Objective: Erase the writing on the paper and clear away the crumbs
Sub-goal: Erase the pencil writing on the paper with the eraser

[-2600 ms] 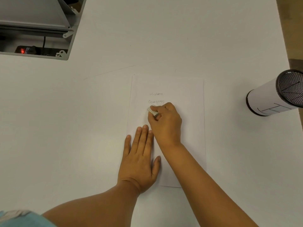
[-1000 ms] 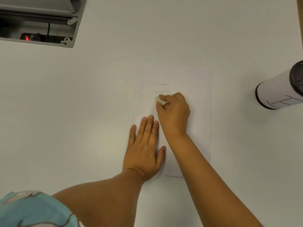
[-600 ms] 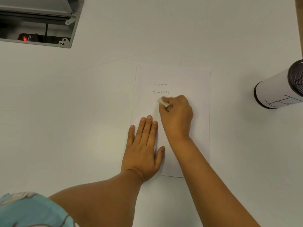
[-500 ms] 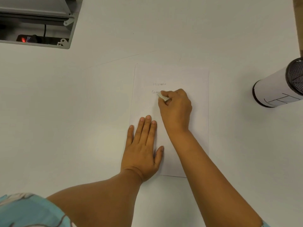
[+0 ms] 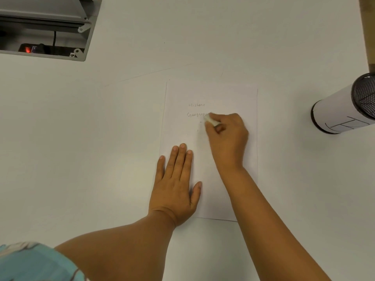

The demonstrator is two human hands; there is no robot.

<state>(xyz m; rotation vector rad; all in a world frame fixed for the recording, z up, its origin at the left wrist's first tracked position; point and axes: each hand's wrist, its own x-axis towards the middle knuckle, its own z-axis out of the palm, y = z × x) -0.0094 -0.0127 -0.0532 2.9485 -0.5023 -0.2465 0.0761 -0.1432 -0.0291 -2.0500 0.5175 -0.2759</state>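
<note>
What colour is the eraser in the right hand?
White; the eraser shows best in the head view, pinched by the right hand.

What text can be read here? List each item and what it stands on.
"History": pencil, upper line on the paper.
"Geograp...": second line; its end is hidden by the eraser in the right hand.
Large drawn strokes on the white cylinder: cut off, unreadable.
Faint marks below the eraser: too small.

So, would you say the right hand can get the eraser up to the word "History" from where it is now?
Probably yes. The right hand holds the eraser at the end of "Geography", with "History" on the line just above. Only bare paper lies between, and the left hand rests flat lower down.
</note>
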